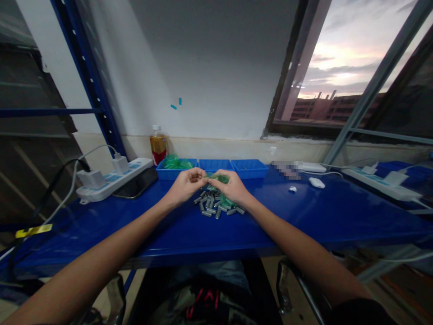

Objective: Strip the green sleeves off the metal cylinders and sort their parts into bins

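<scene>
Both of my hands meet over the middle of the blue table, gripping a thin green plastic bag (226,200). My left hand (187,184) pinches its edge between thumb and fingers. Closed on the same bag is my right hand (233,186), thumb pointing inward, with part of the film hanging below it. Underneath lies a loose pile of small silvery metal cylinders (210,210), partly covered by the bag and my fingers. Just behind my hands stands a row of blue trays (252,169); the left one holds crumpled green plastic (176,162).
On the left lie a white power strip (101,183) with plugs and a dark phone (137,184). A drink bottle (158,146) stands behind the trays. To the right are a white earphone case (316,183), a small white earbud (292,189) and another power strip (382,183).
</scene>
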A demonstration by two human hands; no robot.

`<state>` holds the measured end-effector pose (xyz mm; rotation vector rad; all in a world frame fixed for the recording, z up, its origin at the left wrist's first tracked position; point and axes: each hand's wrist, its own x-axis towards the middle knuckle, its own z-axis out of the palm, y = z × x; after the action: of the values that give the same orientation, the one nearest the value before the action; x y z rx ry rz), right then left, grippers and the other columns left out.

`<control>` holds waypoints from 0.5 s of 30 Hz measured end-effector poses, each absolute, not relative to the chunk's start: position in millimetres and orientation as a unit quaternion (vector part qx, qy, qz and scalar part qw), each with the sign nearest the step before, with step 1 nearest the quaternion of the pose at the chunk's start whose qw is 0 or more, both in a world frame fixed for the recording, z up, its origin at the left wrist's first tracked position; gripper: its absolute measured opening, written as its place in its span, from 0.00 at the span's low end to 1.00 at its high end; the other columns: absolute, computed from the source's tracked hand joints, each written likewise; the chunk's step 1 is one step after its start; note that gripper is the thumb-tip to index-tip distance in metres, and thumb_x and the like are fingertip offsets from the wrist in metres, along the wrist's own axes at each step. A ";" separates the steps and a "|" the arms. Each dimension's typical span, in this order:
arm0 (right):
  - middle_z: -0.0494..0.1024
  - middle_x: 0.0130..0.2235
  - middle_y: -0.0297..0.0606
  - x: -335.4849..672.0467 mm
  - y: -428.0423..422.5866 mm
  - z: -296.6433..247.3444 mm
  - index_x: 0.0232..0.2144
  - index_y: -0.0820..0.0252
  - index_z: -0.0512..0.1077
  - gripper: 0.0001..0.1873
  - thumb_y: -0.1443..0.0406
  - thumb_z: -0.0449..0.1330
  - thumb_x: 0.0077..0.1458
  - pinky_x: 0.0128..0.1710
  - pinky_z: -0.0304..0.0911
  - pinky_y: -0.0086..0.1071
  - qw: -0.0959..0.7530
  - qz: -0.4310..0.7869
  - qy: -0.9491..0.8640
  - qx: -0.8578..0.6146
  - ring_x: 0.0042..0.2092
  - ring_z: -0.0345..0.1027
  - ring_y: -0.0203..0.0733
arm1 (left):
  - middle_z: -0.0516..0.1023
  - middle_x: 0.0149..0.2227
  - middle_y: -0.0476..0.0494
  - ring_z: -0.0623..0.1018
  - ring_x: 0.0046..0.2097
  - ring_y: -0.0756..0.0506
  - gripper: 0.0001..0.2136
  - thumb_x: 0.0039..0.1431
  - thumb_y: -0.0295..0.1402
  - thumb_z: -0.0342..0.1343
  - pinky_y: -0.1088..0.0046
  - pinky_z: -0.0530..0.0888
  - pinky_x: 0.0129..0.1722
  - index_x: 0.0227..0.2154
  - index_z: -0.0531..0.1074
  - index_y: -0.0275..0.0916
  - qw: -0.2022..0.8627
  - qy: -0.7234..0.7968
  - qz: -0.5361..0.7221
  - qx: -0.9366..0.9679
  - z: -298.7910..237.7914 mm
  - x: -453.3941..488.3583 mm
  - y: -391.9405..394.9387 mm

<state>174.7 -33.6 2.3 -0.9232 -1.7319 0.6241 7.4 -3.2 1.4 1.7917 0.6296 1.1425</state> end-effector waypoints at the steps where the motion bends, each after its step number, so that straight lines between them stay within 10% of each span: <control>1: 0.73 0.26 0.34 174.8 -33.3 1.9 0.25 0.63 0.70 0.12 0.58 0.60 0.48 0.30 0.59 0.29 0.514 0.258 -0.722 -0.383 0.29 0.65 0.35 | 0.65 0.22 0.53 0.65 0.25 0.54 0.12 0.46 0.38 0.61 0.78 0.61 0.27 0.25 0.66 0.35 0.447 0.254 0.460 0.723 1.3 7.3 -3.1; 15: 0.72 0.25 0.32 176.4 -32.3 2.4 0.24 0.62 0.70 0.12 0.57 0.60 0.47 0.30 0.58 0.29 0.511 0.252 -0.727 -0.382 0.28 0.63 0.34 | 0.65 0.22 0.55 0.65 0.24 0.55 0.14 0.45 0.37 0.62 0.79 0.61 0.26 0.24 0.62 0.36 0.437 0.267 0.471 0.718 4.1 6.8 -5.4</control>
<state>176.4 -32.3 2.4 -0.9189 -1.7504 0.6071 6.8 -5.4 4.1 1.7873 0.6651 1.1711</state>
